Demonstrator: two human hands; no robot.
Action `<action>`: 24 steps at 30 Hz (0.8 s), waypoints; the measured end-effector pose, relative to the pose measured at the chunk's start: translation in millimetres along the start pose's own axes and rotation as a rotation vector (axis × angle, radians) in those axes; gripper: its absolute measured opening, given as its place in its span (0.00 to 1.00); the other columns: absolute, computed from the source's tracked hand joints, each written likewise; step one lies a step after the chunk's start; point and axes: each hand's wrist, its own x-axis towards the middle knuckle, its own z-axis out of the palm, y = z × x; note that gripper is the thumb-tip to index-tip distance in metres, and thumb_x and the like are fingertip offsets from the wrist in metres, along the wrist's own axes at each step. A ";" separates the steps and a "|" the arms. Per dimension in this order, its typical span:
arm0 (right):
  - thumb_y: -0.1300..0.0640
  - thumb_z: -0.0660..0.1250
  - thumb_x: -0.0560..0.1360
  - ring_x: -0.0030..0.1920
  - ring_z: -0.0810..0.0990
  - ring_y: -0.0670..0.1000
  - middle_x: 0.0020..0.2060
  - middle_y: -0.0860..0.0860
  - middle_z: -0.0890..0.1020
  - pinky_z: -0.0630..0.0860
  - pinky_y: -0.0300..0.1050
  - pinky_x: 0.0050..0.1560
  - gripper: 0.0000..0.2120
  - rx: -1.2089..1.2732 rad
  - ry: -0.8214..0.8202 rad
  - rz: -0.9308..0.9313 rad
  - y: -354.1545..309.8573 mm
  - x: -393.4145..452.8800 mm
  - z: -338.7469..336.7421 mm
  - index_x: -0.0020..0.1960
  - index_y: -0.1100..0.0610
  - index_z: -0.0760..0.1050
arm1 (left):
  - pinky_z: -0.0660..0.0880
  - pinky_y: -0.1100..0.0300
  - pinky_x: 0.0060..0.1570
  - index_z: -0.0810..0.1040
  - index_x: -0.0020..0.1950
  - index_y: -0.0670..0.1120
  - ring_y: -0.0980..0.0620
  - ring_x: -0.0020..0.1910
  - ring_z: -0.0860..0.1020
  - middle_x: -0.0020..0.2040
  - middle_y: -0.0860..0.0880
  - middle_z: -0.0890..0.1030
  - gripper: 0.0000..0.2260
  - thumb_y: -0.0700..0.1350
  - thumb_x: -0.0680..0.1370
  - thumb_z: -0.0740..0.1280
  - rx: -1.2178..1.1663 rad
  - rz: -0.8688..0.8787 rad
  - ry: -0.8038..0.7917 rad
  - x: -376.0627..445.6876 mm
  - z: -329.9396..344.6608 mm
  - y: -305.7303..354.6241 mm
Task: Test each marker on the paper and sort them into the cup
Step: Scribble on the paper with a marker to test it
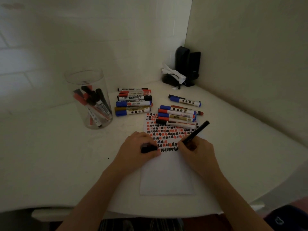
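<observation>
A white paper (167, 177) lies on the table, its upper half filled with rows of red, black and blue test marks. My right hand (196, 151) grips a black marker (195, 134) with its tip touching the paper at the lowest row of marks. My left hand (138, 147) rests on the paper's left edge and holds the black cap (148, 148). A clear cup (90, 99) at the left holds several red and black markers. One pile of markers (134, 102) lies behind the paper, and another pile (177, 116) sits on its top right corner.
A lone blue marker (185, 101) lies toward the right wall. A black device with a white tissue (183, 69) stands in the back corner. The table's front edge (150, 212) runs close to my body, and walls close in behind and to the right.
</observation>
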 end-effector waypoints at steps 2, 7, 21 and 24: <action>0.51 0.69 0.74 0.38 0.80 0.41 0.36 0.40 0.80 0.74 0.30 0.37 0.04 0.039 0.002 0.015 -2.0 0.5 -0.6 0.44 0.51 0.78 | 0.70 0.61 0.53 0.81 0.52 0.55 0.60 0.50 0.73 0.49 0.58 0.79 0.11 0.57 0.73 0.70 -0.010 0.003 -0.005 0.3 -2.9 2.0; 0.54 0.69 0.75 0.36 0.81 0.36 0.38 0.42 0.82 0.75 0.27 0.34 0.02 0.252 0.069 0.101 -9.2 6.3 -5.9 0.47 0.49 0.77 | 0.70 0.73 0.49 0.79 0.55 0.56 0.65 0.47 0.76 0.48 0.62 0.79 0.07 0.53 0.77 0.66 -0.225 -0.108 0.037 -2.0 -9.0 7.7; 0.50 0.62 0.79 0.35 0.77 0.48 0.38 0.54 0.84 0.72 0.41 0.35 0.11 0.581 -0.060 0.230 -53.4 0.2 5.0 0.50 0.56 0.80 | 0.74 0.70 0.48 0.78 0.52 0.52 0.62 0.46 0.80 0.45 0.56 0.83 0.05 0.44 0.79 0.65 -0.534 -0.159 0.155 -10.0 -19.2 3.3; 0.50 0.65 0.77 0.36 0.79 0.48 0.39 0.53 0.85 0.75 0.43 0.37 0.10 0.574 -0.070 0.230 -58.4 -2.1 17.0 0.51 0.55 0.79 | 0.76 0.64 0.50 0.78 0.49 0.51 0.59 0.45 0.81 0.43 0.54 0.83 0.03 0.43 0.78 0.66 -0.590 -0.161 0.179 -9.3 -19.7 -0.2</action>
